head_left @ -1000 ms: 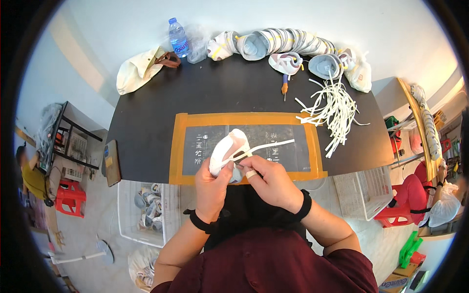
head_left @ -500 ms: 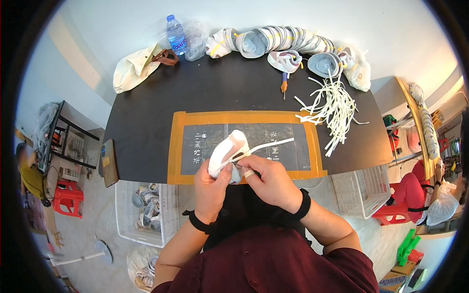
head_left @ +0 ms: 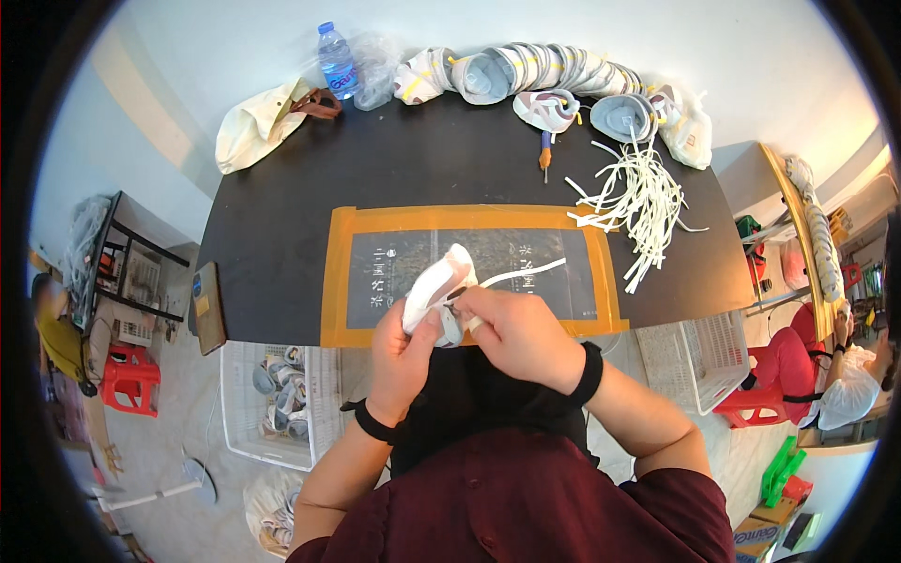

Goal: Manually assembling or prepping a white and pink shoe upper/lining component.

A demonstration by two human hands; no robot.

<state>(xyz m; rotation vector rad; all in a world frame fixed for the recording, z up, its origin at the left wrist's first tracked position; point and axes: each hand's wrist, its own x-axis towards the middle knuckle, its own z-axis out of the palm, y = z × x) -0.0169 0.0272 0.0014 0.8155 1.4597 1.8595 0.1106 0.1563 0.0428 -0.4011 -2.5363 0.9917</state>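
The head view shows, from left to right, a white basket [head_left: 272,399] of small shoes on the floor beside the black table [head_left: 282,216], a cloth bag [head_left: 253,127] and a water bottle [head_left: 336,61] at the table's far edge, then the cutting mat [head_left: 469,220] bordered in orange tape at the near edge. Over the mat's near border, a small white shoe [head_left: 436,286] is gripped by the left hand [head_left: 404,352], the thumb laid on its side and the fingers wrapped beneath. Just to its right, the right hand [head_left: 516,333] is closed in a pinch at the shoe's opening, touching it; what exactly is pinched is hidden by the fingers. A white lace [head_left: 526,273] is seen running from the shoe out to the right across the mat.

The step in hand is judged to be the threading of that lace. It is best done with the shoe held steady and tilted toward the working hand, the lace tip pinched close to its end, and the slack kept flat on the mat so that no twist is drawn in.

Further right, a loose pile of white laces [head_left: 638,192] is spread on the table, well apart from both hands, beneath a row of finished shoes [head_left: 544,70] along the far edge.
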